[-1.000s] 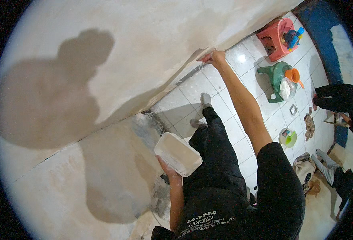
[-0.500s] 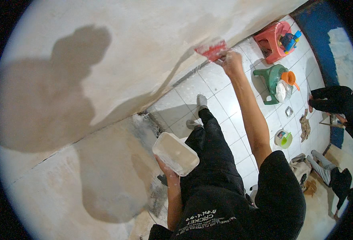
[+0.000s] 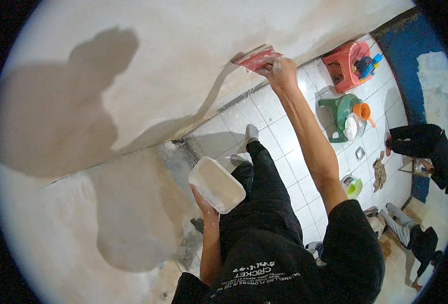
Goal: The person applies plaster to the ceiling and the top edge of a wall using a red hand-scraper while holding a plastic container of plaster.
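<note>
The right hand [image 3: 280, 71], arm stretched far, grips a red trowel [image 3: 257, 57] flat against the wall [image 3: 183, 66]; the left hand [image 3: 203, 198], near, grasps a white tub [image 3: 216, 184] from beneath. Judging by this, a smoothing pass is under way; the next stroke calls for even pressure and a steady blade angle.

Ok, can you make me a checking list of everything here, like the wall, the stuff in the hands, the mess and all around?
Surface: pale plastered wall, smooth above, rougher grey patch lower down.
Job's things: red flat scraper pressed on the wall; white rectangular tub.
Clutter: red stool with toys, green stool, orange funnel, rag on the white tiled floor.
Grippers: right hand holds the scraper; left hand holds the tub from beneath.
Cables: nothing seen.
Surroundings: blue wall; another person's dark sleeve at right.
</note>
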`<state>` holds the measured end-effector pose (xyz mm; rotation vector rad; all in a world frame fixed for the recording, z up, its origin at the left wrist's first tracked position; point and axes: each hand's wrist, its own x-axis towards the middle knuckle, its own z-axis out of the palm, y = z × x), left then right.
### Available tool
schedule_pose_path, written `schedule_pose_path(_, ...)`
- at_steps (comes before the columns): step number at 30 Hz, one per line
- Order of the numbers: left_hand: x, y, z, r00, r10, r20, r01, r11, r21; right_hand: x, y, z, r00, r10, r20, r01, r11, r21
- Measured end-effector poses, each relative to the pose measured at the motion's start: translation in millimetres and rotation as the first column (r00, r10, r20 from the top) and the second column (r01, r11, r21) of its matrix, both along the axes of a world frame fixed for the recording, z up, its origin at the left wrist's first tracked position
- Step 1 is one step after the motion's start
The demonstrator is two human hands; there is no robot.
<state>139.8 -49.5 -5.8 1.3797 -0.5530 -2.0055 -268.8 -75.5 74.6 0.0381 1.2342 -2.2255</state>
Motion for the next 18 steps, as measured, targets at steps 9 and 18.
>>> schedule_pose_path(9, -28, 12, 16, 0.983, 0.075, -0.168, -0.073, 0.997, 0.017, -26, 25, -106, 0.985, -0.045, 0.168, 0.006, 0.975, 0.223)
schedule_pose_path(18, -55, 74, -12, 0.969, 0.156, -0.191, -0.157, 0.988, 0.007, -15, -19, 8, 0.976, 0.084, 0.202, -0.080, 0.996, -0.026)
